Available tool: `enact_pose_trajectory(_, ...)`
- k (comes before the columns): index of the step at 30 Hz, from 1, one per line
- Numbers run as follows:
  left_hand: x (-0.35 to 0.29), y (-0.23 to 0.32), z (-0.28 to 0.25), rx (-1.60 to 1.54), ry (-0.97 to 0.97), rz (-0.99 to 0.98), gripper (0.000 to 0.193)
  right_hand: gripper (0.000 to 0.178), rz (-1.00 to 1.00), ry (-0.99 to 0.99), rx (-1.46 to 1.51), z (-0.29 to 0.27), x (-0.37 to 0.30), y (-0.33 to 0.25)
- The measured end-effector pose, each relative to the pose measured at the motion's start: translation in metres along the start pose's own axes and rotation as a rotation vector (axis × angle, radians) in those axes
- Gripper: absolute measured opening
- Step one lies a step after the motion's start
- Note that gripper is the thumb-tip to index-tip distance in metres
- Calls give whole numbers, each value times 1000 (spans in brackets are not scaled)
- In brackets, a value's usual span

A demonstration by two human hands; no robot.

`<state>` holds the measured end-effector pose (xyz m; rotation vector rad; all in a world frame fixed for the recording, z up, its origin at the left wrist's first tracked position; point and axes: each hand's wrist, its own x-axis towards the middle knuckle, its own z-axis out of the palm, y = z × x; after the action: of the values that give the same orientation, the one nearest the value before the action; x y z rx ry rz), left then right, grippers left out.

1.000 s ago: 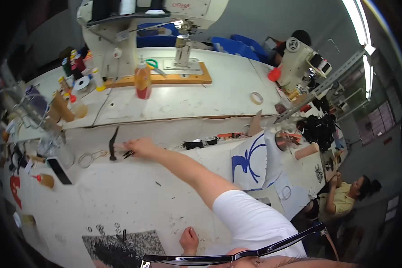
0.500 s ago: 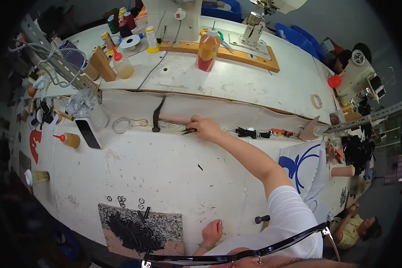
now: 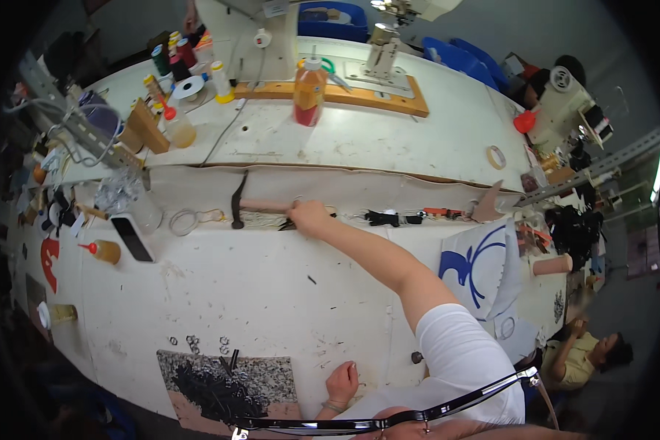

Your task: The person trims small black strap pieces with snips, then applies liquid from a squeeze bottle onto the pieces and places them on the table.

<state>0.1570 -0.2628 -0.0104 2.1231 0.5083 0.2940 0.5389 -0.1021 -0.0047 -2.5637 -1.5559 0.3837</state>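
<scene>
My right hand (image 3: 310, 218) reaches into the trough along the back of the worktable. Its fingers are curled at the free end of a hammer's pale handle (image 3: 265, 206). The dark hammer head (image 3: 238, 201) leans to the left against the trough wall. A small dark pointed tool (image 3: 288, 225) shows beside the fingertips. Whether the fingers grip the handle or this tool is hidden. My left hand (image 3: 342, 383) rests closed near the table's front edge, with nothing visible in it. To its left lies a speckled slab (image 3: 279, 374) bearing a heap of thin black strips (image 3: 216, 392).
Right along the trough lie a black bundle (image 3: 392, 218) and an orange-handled tool (image 3: 441, 213). A phone (image 3: 132, 238) and a glue bottle (image 3: 104, 251) stand left. A white bag (image 3: 477, 268) covers the right side. Sewing machines (image 3: 383, 55) stand behind. A seated person (image 3: 572, 359) is at the right.
The view has shifted, so the table things sit farther left. My right hand has moved slightly left along the trough, nearer the hammer head. The hammer and my left hand look unmoved.
</scene>
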Motion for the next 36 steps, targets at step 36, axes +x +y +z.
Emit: enact_pose_trajectory(36, 205, 8, 30, -1990, -459, -913, 38, 28, 976, 279, 542, -19, -191, 136)
